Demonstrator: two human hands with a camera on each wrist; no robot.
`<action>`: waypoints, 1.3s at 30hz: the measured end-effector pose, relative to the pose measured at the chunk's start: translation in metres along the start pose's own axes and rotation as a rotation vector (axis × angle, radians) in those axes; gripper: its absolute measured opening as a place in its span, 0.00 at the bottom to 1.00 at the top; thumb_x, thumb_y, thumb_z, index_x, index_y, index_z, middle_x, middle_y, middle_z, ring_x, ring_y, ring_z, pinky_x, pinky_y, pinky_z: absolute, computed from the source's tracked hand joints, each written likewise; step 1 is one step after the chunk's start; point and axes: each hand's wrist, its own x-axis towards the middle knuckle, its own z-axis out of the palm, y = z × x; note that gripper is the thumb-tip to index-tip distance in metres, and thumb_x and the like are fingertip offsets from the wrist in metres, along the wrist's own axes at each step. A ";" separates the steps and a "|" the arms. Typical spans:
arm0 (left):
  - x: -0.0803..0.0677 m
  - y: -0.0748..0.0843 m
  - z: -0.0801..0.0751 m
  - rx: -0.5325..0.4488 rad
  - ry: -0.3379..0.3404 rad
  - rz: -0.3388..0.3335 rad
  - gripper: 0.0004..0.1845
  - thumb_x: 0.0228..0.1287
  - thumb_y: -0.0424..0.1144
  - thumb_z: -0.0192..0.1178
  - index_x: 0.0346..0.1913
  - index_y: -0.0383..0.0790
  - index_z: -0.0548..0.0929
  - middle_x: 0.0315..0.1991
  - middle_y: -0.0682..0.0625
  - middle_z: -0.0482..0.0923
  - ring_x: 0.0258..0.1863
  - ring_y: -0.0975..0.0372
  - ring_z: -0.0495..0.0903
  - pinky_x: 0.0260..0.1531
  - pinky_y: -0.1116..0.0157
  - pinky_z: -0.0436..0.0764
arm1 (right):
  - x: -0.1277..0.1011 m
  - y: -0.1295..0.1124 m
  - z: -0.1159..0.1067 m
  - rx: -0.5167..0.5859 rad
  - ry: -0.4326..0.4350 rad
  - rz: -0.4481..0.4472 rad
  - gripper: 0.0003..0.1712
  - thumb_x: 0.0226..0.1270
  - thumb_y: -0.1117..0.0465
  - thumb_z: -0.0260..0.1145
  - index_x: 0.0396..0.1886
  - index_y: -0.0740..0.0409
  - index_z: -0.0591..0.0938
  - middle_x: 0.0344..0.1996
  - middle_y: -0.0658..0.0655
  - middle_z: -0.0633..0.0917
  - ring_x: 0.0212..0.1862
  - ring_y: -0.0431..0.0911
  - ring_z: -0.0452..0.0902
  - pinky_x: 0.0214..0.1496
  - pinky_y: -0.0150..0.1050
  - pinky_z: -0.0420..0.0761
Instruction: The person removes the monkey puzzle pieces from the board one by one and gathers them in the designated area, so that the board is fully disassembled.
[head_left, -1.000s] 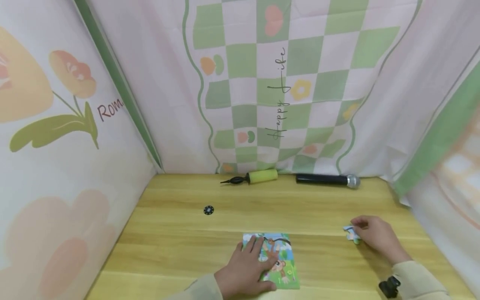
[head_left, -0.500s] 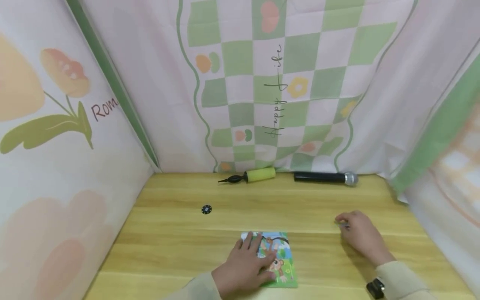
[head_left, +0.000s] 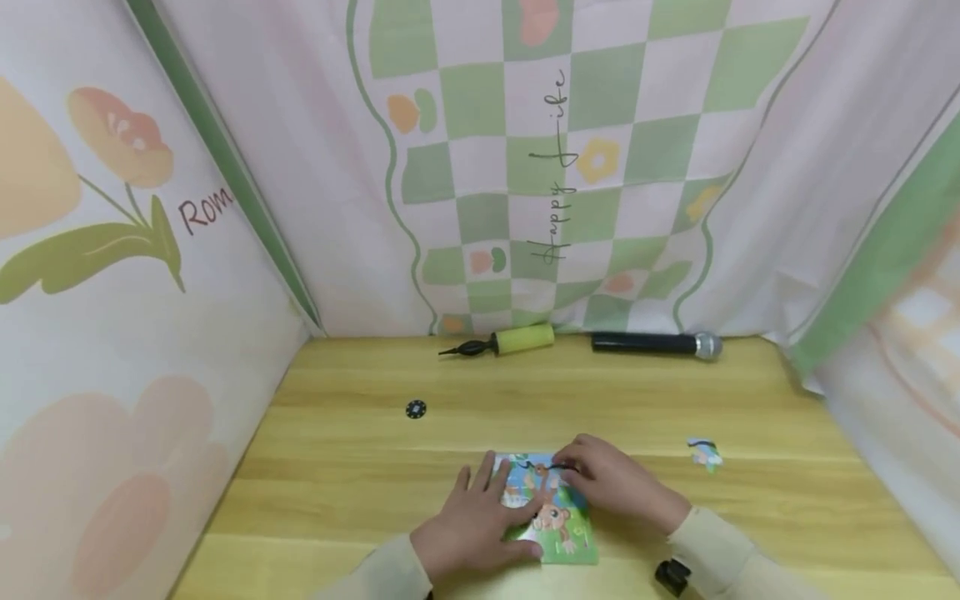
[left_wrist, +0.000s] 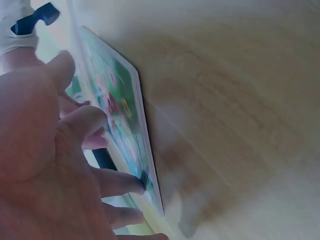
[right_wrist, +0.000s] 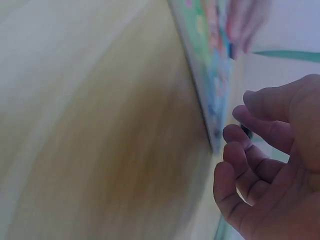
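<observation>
The left hand (head_left: 480, 525) lies flat with straight fingers on the near-left part of the puzzle (head_left: 558, 521), which sits on the table (head_left: 345, 467). The right hand (head_left: 611, 483) has loosely curled fingers at the puzzle's far-right corner; whether they pinch anything cannot be told. 1 loose puzzle piece (head_left: 705, 454) lies well right of those fingers.
</observation>
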 end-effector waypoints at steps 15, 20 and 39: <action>-0.001 -0.011 -0.004 -0.121 -0.027 -0.004 0.39 0.60 0.80 0.40 0.72 0.73 0.69 0.78 0.32 0.45 0.77 0.38 0.31 0.70 0.33 0.41 | 0.018 -0.024 0.022 -0.011 -0.007 0.045 0.12 0.72 0.60 0.67 0.50 0.60 0.88 0.38 0.47 0.79 0.38 0.38 0.75 0.39 0.39 0.80; -0.003 -0.012 -0.002 -0.116 -0.008 0.001 0.39 0.62 0.79 0.40 0.73 0.72 0.68 0.78 0.31 0.45 0.76 0.35 0.33 0.68 0.31 0.41 | 0.024 -0.031 0.024 -0.098 0.026 0.055 0.09 0.70 0.61 0.69 0.45 0.61 0.88 0.35 0.48 0.80 0.35 0.39 0.75 0.38 0.40 0.82; 0.001 -0.014 0.001 -0.034 -0.002 0.024 0.43 0.58 0.82 0.41 0.75 0.74 0.62 0.77 0.30 0.47 0.76 0.33 0.38 0.65 0.26 0.41 | 0.040 -0.038 0.022 -0.057 -0.005 0.163 0.05 0.66 0.64 0.72 0.40 0.59 0.89 0.32 0.47 0.80 0.33 0.38 0.76 0.37 0.39 0.82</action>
